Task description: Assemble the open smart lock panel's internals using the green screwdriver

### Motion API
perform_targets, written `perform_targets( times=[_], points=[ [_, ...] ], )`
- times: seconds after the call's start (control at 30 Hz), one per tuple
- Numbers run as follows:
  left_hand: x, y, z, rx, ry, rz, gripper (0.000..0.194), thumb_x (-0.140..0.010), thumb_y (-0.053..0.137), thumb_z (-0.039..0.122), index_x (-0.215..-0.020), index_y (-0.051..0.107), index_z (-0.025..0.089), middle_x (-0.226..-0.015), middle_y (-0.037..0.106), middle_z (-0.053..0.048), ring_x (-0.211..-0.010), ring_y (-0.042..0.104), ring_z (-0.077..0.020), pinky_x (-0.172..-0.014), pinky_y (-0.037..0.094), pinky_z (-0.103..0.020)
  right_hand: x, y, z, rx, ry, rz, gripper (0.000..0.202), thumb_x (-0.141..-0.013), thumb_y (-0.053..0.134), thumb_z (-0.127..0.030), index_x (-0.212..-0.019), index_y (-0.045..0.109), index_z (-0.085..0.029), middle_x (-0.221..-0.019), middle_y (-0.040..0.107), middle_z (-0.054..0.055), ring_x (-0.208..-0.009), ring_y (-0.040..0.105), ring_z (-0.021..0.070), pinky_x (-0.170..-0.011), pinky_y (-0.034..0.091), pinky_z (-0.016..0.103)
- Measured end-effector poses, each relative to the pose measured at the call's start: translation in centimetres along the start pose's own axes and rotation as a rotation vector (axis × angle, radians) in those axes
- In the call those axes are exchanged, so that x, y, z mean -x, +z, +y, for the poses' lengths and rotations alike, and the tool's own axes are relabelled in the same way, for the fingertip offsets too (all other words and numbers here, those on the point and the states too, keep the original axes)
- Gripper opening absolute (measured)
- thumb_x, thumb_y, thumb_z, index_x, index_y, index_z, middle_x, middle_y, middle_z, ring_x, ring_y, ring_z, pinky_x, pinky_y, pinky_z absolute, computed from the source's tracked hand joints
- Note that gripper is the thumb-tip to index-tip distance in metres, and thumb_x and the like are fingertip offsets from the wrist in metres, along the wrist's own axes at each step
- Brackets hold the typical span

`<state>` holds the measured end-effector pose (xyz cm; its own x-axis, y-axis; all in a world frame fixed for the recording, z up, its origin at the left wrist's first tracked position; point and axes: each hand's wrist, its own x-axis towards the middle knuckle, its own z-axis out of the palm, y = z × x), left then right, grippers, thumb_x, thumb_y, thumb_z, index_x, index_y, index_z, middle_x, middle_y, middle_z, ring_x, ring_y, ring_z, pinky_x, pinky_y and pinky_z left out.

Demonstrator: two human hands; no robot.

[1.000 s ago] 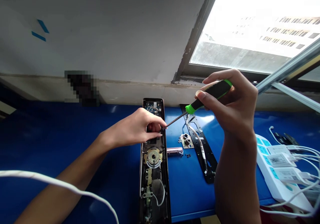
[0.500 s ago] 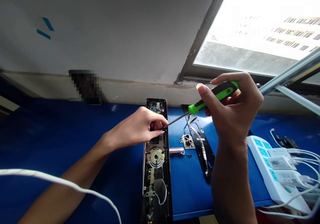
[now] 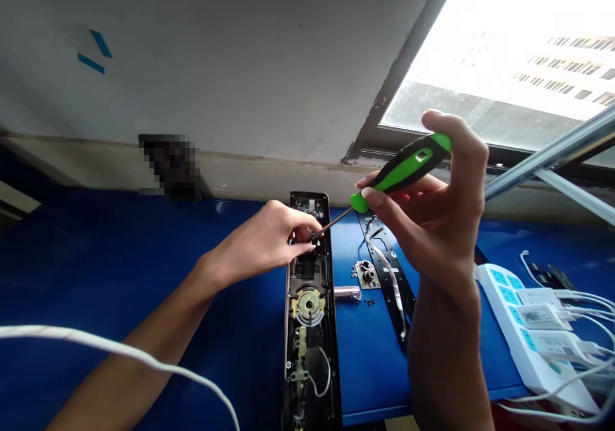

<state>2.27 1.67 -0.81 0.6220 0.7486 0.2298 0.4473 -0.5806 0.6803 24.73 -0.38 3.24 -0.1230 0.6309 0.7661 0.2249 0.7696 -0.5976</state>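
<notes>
A long, narrow black housing (image 3: 311, 274), which looks like an electronic lock body, lies open with its circuit parts and round metal disc (image 3: 309, 305) showing. My right hand (image 3: 444, 207) grips a green-and-black screwdriver (image 3: 408, 168), its thumb near the collar and a finger at the handle's end. The shaft slants down left to the housing's upper part. There, the thumb and forefinger of my left hand (image 3: 271, 235) are pinched at the screwdriver's tip. Whatever small thing lies between those fingertips is too hidden to make out.
Right of the housing lie a pink-wrapped cylinder (image 3: 347, 293), small dark screws (image 3: 369, 302), a square metal part (image 3: 368, 275) and a black plate (image 3: 401, 290) with a wrapped cable. A white power strip (image 3: 521, 335) stands further right. A white cable (image 3: 144, 356) crosses the lower left.
The screwdriver handle has turned in my right hand, whose fingers have shifted along it. My left hand is still pinched at the tip. The whole view has shifted slightly.
</notes>
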Motion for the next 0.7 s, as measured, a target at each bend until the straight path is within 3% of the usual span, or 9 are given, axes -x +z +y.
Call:
perform_targets(
  times=[0.07,0.33,0.53,0.7],
  points=[
    [0.1,-0.3,0.0,-0.003,0.000,0.005,0.018,-0.085,0.075,0.014,-0.101,0.080,0.020,-0.082,0.076,0.001,-0.070,0.067,-0.0123,-0.063,0.047,-0.025,-0.1,0.6,0.5,0.025,-0.067,0.044,0.065,-0.080,0.085,-0.023,-0.138,0.059,-0.039,-0.156,0.043,0.002,-0.086,0.075,0.0180,-0.082,0.069,0.044],
    [0.3,-1.2,0.1,-0.024,0.022,0.009,0.016,-0.087,0.074,0.015,-0.101,0.081,0.019,-0.090,0.079,0.000,-0.077,0.071,-0.0134,-0.068,0.050,-0.025,-0.1,2.2,0.4,0.085,-0.098,0.132,0.067,-0.078,0.088,-0.025,-0.137,0.061,-0.042,-0.154,0.048,0.000,-0.092,0.076,0.0216,-0.080,0.072,0.043],
    [0.9,-3.0,0.2,-0.042,0.033,0.014,0.031,-0.087,0.080,0.041,-0.113,0.080,0.024,-0.108,0.081,0.001,-0.095,0.073,-0.0172,-0.080,0.053,-0.025,0.0,2.5,0.6,0.094,-0.187,0.138,0.068,-0.076,0.089,-0.022,-0.138,0.063,-0.033,-0.148,0.053,0.003,-0.104,0.074,0.0243,-0.080,0.073,0.038],
    [1.3,-4.7,-0.9,-0.125,-0.115,-0.027,0.025,-0.098,0.061,0.045,-0.098,0.079,0.026,-0.091,0.078,0.003,-0.077,0.068,-0.0139,-0.066,0.047,-0.025,0.3,2.3,0.3,0.153,-0.224,0.123,0.072,-0.077,0.089,-0.021,-0.141,0.060,-0.036,-0.149,0.055,0.002,-0.114,0.072,0.0283,-0.082,0.073,0.040]
  ],
)
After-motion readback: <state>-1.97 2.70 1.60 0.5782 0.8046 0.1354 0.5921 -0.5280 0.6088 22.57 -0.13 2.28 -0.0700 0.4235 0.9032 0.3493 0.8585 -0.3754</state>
